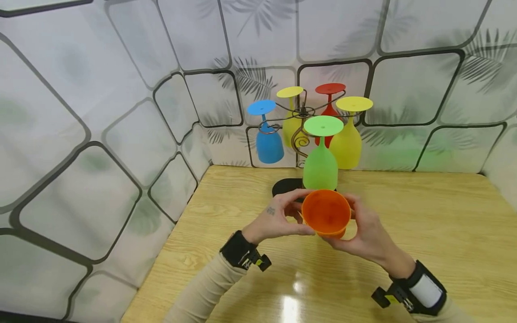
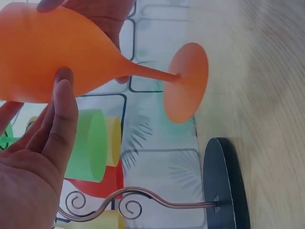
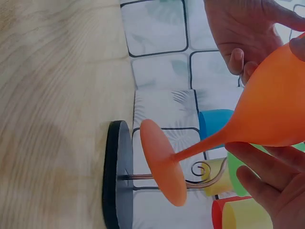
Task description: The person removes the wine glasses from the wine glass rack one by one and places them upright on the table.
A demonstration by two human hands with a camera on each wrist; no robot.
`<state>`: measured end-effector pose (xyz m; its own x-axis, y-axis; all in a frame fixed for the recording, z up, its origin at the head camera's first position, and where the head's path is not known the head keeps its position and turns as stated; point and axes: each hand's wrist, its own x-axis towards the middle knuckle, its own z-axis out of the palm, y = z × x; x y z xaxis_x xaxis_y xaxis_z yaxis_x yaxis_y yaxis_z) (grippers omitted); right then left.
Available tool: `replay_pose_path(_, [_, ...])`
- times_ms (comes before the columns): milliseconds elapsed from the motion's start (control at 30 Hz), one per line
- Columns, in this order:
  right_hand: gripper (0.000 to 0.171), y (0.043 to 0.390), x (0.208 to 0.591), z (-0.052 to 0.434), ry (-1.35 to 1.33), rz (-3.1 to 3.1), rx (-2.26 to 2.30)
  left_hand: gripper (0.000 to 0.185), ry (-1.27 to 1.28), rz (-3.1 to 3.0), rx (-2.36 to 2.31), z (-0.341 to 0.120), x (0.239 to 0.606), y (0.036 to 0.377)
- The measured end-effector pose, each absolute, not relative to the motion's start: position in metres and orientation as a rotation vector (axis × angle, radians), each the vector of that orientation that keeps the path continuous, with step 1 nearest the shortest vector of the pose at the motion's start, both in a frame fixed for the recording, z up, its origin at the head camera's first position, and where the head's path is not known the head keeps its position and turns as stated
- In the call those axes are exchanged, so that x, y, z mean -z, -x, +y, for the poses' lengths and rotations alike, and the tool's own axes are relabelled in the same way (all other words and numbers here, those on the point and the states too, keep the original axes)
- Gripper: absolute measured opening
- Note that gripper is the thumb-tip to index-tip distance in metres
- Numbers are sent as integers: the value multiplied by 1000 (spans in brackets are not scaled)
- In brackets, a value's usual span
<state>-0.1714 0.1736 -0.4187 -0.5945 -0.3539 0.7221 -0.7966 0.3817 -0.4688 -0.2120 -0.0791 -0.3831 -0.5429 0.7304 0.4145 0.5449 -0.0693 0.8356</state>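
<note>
I am holding the orange goblet (image 1: 326, 218) in a two-handed grip — left hand (image 1: 274, 220) and right hand (image 1: 365, 237) curling round its bowl — mouth towards me, just above the bench (image 1: 424, 233), in front of the rack (image 1: 300, 134) hanging the green goblet (image 1: 321, 163).

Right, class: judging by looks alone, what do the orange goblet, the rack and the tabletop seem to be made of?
Orange goblet: probably matte plastic or silicone; it is opaque with a soft, frosted, glare-free surface, held by the left hand and right hand.
Rack: looks like bronze-toned metal wire, thin and bent into scrolls, on a black base.
Tabletop: wood or wood-look laminate; printed-looking grain with a glossy reflection.
</note>
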Motion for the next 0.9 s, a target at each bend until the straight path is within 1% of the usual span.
replay_pose_path(133, [94,173,423,172,-969,-2208,-1191,69,-1374,2064,-1656,-80,387,214])
replay_pose_path(400, [86,180,434,167,-962,-2260,-1180,64,-1225,2138,-1608,-84,395,217])
replay_pose_path(600, [81,182,442,164,-939,-2320,-1253,63,-1140,2181,-1558,-87,402,218])
replay_pose_path(900, [79,183,452,163,-915,-2400,-1289,63,-1102,2190,-1518,-89,412,220])
